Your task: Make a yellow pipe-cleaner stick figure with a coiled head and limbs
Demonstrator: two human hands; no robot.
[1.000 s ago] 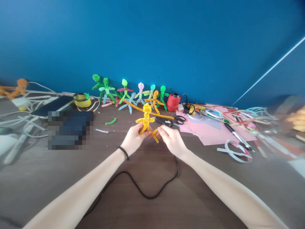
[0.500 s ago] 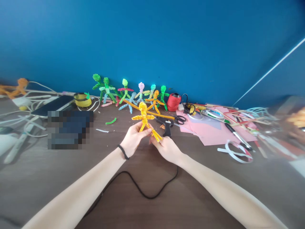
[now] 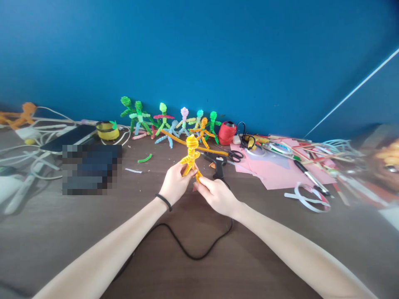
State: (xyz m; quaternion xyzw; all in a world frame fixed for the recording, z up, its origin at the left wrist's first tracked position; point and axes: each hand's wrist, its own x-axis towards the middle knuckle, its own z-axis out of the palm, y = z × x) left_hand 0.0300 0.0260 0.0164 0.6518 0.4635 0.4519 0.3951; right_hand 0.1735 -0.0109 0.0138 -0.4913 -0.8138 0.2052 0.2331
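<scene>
A yellow pipe-cleaner figure point(image 3: 191, 143) with a coiled head and arms is held upright above the table. My left hand point(image 3: 177, 179) pinches it low on the body, by one leg. My right hand point(image 3: 218, 195) has its fingers closed on the other leg, which angles down to the right. The fingers hide the leg ends in part. Behind the hands lies a black glue gun point(image 3: 219, 163), its cord looping toward me. An orange pipe-cleaner figure point(image 3: 203, 132) stands just beyond.
Several pipe-cleaner figures point(image 3: 162, 118) lean along the blue wall. Black-handled scissors point(image 3: 236, 156), a red spool point(image 3: 227, 133), pink paper point(image 3: 277, 171) and a marker point(image 3: 311, 178) lie to the right. A phone point(image 3: 70, 138), cables and a yellow ribbon roll point(image 3: 107, 131) sit at the left.
The yellow figure has turned about its upright axis and shifted slightly right. Its right-hand leg, earlier splayed toward me, is now mostly covered by my right fingers.
</scene>
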